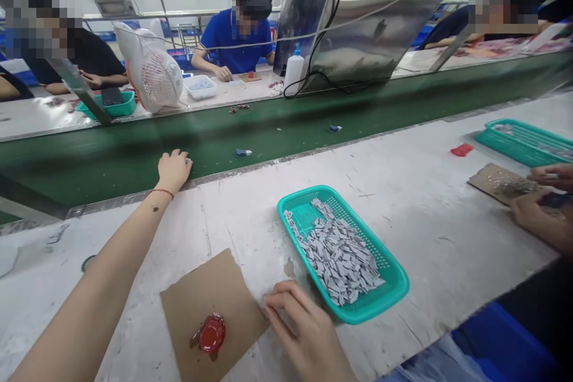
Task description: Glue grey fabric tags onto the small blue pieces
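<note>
Head view: green basket [396,287] of grey pieces [342,256] beside your right hand [299,322]

The basket sits on the white table [259,215], its grey pieces heaped inside. Your right hand is between it and a sheet of cardboard [215,280], thumb and fingertips close together near the sheet's corner; you cannot tell whether that grip pinches anything. On the cardboard sits a round red cap [212,333] with a wet smear around it. Your left hand [173,172] reaches to the edge of the green belt [286,140], fingers curled down; its grip is too hidden to tell. Two dark blue pieces [243,153] lie on the belt. At your right are a neighbour's hands [532,209]; across the belt sits a person in a blue shirt [239,42].
</note>
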`<state>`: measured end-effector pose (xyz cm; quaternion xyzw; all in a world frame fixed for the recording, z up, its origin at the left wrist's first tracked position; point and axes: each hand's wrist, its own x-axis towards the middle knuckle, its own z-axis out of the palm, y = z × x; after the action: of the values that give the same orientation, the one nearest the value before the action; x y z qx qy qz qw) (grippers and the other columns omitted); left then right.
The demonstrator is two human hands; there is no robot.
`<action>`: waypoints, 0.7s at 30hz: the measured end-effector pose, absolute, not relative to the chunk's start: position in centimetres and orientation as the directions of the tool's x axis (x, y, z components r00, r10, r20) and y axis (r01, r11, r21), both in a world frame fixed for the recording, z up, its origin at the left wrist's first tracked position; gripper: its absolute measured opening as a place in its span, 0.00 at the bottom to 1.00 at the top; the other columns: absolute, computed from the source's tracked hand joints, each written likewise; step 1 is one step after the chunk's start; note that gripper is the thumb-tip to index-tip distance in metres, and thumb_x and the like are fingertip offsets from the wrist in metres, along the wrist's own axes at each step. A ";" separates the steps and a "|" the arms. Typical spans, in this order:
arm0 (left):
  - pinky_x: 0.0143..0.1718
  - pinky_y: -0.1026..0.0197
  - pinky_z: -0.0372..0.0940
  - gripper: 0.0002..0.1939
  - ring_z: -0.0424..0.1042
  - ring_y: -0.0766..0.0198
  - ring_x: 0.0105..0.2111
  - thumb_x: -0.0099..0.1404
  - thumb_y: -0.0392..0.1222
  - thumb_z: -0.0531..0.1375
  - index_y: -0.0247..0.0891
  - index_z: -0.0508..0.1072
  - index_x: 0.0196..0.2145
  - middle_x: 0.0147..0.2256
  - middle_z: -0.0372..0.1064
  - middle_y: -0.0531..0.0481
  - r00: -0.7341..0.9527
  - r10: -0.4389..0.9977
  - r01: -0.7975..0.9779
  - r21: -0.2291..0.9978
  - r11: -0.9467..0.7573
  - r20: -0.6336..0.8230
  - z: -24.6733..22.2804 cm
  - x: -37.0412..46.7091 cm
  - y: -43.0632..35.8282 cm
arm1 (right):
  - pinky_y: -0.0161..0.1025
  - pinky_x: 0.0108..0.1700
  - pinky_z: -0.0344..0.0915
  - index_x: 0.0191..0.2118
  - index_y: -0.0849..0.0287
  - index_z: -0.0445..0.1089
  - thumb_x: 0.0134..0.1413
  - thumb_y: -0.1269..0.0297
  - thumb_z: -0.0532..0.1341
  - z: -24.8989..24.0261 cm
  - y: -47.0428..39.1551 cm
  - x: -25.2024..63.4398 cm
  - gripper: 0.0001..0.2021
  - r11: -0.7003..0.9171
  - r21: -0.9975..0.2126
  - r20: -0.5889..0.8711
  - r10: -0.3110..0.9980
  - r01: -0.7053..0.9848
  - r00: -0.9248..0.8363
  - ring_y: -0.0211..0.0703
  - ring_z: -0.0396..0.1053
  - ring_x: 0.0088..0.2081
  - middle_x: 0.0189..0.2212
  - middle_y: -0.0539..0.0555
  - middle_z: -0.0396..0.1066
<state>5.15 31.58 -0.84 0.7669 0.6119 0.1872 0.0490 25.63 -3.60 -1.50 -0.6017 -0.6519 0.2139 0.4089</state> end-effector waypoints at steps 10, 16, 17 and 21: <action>0.60 0.48 0.54 0.18 0.61 0.47 0.57 0.63 0.36 0.58 0.36 0.72 0.51 0.55 0.67 0.39 0.466 0.867 0.722 0.490 -0.488 0.175 -0.6 14.2 32.2 | 0.42 0.42 0.76 0.43 0.54 0.74 0.62 0.74 0.53 -4.5 -5.2 26.2 0.13 0.197 -0.650 0.328 0.944 0.734 0.038 0.49 0.76 0.42 0.41 0.58 0.76; 0.54 0.49 0.64 0.09 0.71 0.50 0.48 0.63 0.32 0.58 0.33 0.74 0.40 0.45 0.72 0.37 0.280 0.954 0.510 0.824 -0.245 0.110 -0.3 14.3 30.9 | 0.45 0.41 0.76 0.43 0.55 0.75 0.62 0.75 0.52 -3.5 -5.7 26.3 0.15 0.149 -0.618 0.252 0.968 0.772 0.015 0.50 0.76 0.41 0.40 0.57 0.77; 0.51 0.51 0.66 0.09 0.73 0.54 0.45 0.64 0.33 0.57 0.32 0.74 0.41 0.45 0.73 0.37 0.249 0.965 0.444 0.875 -0.191 0.085 0.0 13.7 30.3 | 0.45 0.41 0.76 0.44 0.55 0.75 0.63 0.74 0.52 -3.4 -5.7 26.3 0.15 0.137 -0.624 0.249 0.968 0.769 0.029 0.50 0.76 0.41 0.40 0.57 0.77; 0.46 0.60 0.70 0.12 0.76 0.64 0.38 0.69 0.35 0.51 0.30 0.73 0.43 0.45 0.75 0.36 0.195 0.981 0.192 0.981 -0.016 -0.022 1.0 9.6 25.5 | 0.45 0.42 0.75 0.44 0.56 0.75 0.64 0.68 0.54 -3.3 -5.3 26.3 0.12 0.100 -0.649 0.245 0.966 0.755 0.083 0.50 0.76 0.40 0.39 0.58 0.77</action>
<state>9.59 25.51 1.02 0.5922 0.4952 0.3968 0.4967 26.32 -5.26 -3.26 -0.6526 -0.6591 0.1554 0.3400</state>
